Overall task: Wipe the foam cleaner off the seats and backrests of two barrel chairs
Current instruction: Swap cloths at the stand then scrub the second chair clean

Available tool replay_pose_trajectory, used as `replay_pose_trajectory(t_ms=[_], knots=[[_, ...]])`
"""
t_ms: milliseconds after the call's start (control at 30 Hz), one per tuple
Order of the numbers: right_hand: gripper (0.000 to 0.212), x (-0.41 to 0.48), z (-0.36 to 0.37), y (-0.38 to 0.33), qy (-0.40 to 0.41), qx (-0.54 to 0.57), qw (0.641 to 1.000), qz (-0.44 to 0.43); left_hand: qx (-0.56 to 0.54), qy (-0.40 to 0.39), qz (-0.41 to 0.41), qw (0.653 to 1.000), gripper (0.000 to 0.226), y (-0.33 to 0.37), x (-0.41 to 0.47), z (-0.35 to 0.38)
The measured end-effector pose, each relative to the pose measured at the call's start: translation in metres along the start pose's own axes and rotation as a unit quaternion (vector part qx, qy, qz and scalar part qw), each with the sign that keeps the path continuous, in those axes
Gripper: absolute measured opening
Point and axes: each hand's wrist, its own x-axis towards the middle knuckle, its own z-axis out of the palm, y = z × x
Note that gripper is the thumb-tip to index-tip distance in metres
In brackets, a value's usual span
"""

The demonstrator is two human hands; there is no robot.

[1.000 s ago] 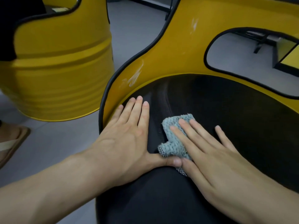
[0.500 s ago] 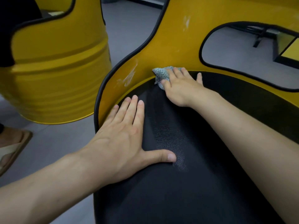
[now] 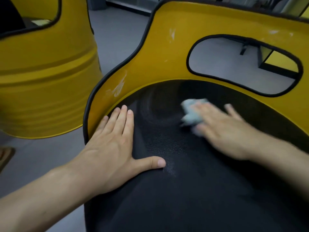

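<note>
While the black seat (image 3: 184, 190) looks largely wiped, white foam smears (image 3: 119, 86) are left to be cleared from the yellow backrest (image 3: 167, 61), and the second barrel chair (image 3: 46, 81) at the frame's left cannot be judged. The cloth (image 3: 192, 113) is pressed to the seat's rear, right of centre, under the right hand (image 3: 222, 131), whose grip seems released, fingers flat, though blur obscures it; the left hand (image 3: 107, 148) is laid flat on the seat, grasping nothing. No container is shown.
</note>
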Motion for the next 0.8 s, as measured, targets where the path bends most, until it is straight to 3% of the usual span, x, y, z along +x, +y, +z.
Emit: replay_pose_trajectory(t_ms=[100, 167, 300, 400, 533, 700, 800], knots=[[0.064, 0.023, -0.003, 0.073, 0.022, 0.047, 0.980, 0.190, -0.006, 0.002, -0.006, 1.000, 0.144, 0.001, -0.001, 0.000], [0.065, 0.036, 0.003, 0.093, 0.037, 0.053, 0.972, 0.224, -0.008, 0.001, -0.007, 1.000, 0.143, 0.001, -0.001, 0.000], [0.062, 0.057, 0.004, 0.043, 0.063, 0.068, 0.984, 0.153, -0.009, 0.000, -0.007, 1.000, 0.144, 0.001, -0.001, 0.000], [0.060, 0.063, -0.002, -0.037, 0.062, 0.060, 0.996, 0.001, 0.000, -0.005, -0.013, 1.000, 0.145, 0.003, -0.001, -0.001], [0.059, 0.055, 0.000, -0.117, 0.065, 0.061, 0.983, -0.162, 0.029, 0.013, -0.030, 0.999, 0.145, 0.007, -0.008, -0.002], [0.056, 0.051, -0.005, -0.094, 0.062, 0.000, 0.985, -0.161, 0.051, 0.003, -0.046, 0.998, 0.140, 0.008, -0.016, -0.005], [0.056, 0.077, -0.015, -0.037, 0.060, -0.002, 0.998, -0.033, 0.037, -0.008, -0.046, 0.998, 0.137, 0.007, -0.017, -0.005]])
